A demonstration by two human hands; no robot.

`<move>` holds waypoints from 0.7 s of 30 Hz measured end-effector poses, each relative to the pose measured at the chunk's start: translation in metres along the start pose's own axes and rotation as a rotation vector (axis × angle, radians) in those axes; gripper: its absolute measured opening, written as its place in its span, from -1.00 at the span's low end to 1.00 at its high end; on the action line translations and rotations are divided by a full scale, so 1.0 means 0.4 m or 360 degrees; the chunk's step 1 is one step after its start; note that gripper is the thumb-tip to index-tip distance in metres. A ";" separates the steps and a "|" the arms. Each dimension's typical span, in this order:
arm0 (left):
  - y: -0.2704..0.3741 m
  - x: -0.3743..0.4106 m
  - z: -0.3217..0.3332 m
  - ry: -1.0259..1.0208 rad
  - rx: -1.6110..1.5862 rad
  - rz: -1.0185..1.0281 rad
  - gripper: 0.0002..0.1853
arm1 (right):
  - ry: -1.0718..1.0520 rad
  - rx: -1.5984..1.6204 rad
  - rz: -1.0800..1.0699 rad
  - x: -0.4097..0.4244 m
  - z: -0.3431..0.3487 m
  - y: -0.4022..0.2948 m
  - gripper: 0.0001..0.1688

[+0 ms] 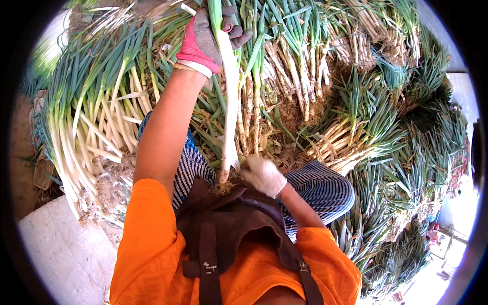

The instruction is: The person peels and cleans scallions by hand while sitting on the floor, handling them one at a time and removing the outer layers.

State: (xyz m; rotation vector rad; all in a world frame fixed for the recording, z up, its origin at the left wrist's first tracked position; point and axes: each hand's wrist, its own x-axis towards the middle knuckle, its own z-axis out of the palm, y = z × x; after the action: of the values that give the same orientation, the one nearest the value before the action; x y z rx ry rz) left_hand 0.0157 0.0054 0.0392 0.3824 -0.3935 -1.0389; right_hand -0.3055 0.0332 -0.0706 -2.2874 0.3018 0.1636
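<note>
My left hand (213, 38), in a pink and grey work glove, grips a long green onion (228, 99) by its green upper part. The onion hangs almost upright, its white shaft bare and smooth and its brown roots (224, 187) over my lap. My right hand (263, 176), in an off-white glove, is curled beside the shaft's lower end. A pale sliver (235, 164) juts from the fingers towards the shaft; whether it is peeled skin or a small blade is unclear. Right in front lie unpeeled onions with soil-stained shafts (248, 114).
Clean white onions (103, 114) are heaped at left, roots towards me. More soil-stained bunches (339, 141) lie at right, beside a long bank of stacked green onions (411, 152). A dark apron (228, 228) covers my lap. Pale floor (72, 244) shows at lower left.
</note>
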 end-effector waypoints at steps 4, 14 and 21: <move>0.019 -0.004 -0.009 0.0037 -0.0100 0.0064 -0.62 | -0.0484 -0.0238 -0.0160 -0.156 0.132 0.080 -0.74; -0.061 -0.019 0.032 0.0254 0.0108 -0.0045 -0.66 | 0.0741 0.0834 0.0229 0.188 -0.193 -0.097 -0.58; -0.107 -0.043 0.012 0.0124 0.0315 -0.0335 -0.56 | 0.0628 0.0388 -0.0085 0.275 -0.164 -0.114 -0.68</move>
State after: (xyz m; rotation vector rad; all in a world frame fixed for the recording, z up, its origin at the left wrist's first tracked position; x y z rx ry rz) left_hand -0.0264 0.0006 0.0205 0.6508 -0.3929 -1.1896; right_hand -0.1860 -0.0041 -0.0177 -2.0696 0.4362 -0.3396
